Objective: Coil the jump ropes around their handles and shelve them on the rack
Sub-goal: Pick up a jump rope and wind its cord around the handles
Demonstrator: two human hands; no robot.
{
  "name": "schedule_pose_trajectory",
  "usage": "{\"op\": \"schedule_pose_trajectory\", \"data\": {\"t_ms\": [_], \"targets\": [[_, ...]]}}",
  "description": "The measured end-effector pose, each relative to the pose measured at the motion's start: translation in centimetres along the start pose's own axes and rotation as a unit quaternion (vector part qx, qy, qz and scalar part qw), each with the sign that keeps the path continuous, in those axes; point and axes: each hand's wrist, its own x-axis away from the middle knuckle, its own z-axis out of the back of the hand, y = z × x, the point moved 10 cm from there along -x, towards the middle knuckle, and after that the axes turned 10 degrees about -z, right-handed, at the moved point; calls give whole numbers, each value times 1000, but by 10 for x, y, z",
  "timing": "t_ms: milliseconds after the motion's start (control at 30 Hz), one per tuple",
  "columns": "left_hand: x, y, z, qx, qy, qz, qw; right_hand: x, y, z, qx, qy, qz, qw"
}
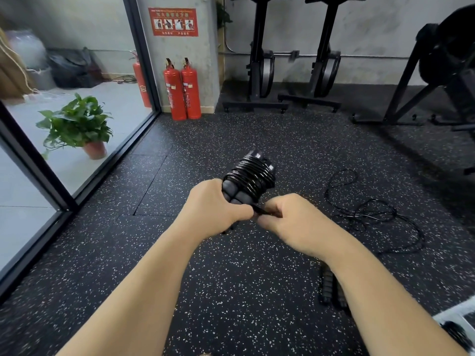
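A black jump rope (250,176) is wound in many turns round its paired handles, held up over the speckled floor. My left hand (214,205) grips the lower part of the handles. My right hand (288,219) pinches the loose end of the cord just right of the bundle. A second black jump rope (370,214) lies uncoiled in loops on the floor to the right. Its ribbed handles (330,286) lie on the floor under my right forearm, partly hidden. No rack is plainly in view.
Two red fire extinguishers (183,89) stand against the pillar ahead. A glass wall with a potted plant (78,125) behind it runs along the left. Black exercise machines (290,60) line the far wall and right side. Something white (455,314) shows at the bottom right corner.
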Motion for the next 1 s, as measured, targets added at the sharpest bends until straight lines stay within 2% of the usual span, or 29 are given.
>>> {"op": "schedule_pose_trajectory", "data": {"t_ms": [133, 267, 367, 467, 600, 800, 1000], "targets": [[-2, -2, 9, -89, 11, 1, 996, 11, 2, 5, 175, 11, -15, 984], [-1, 5, 7, -184, -2, -9, 983, 23, -8, 12, 199, 22, -6, 980], [-1, 17, -1, -348, -18, -29, 937, 25, -21, 18, 195, 55, 29, 979], [-1, 30, -15, -426, -18, -71, 902, 24, -26, 23, 196, 76, 40, 977], [6, 46, -32, -468, -37, -139, 872, 16, -26, 33, 177, 75, 47, 980], [13, 48, -55, -471, -189, -205, 837, 0, -14, 33, 87, 7, 69, 994], [21, 55, -66, -473, -233, -237, 816, -10, -1, 33, 48, -5, 76, 996]]}}
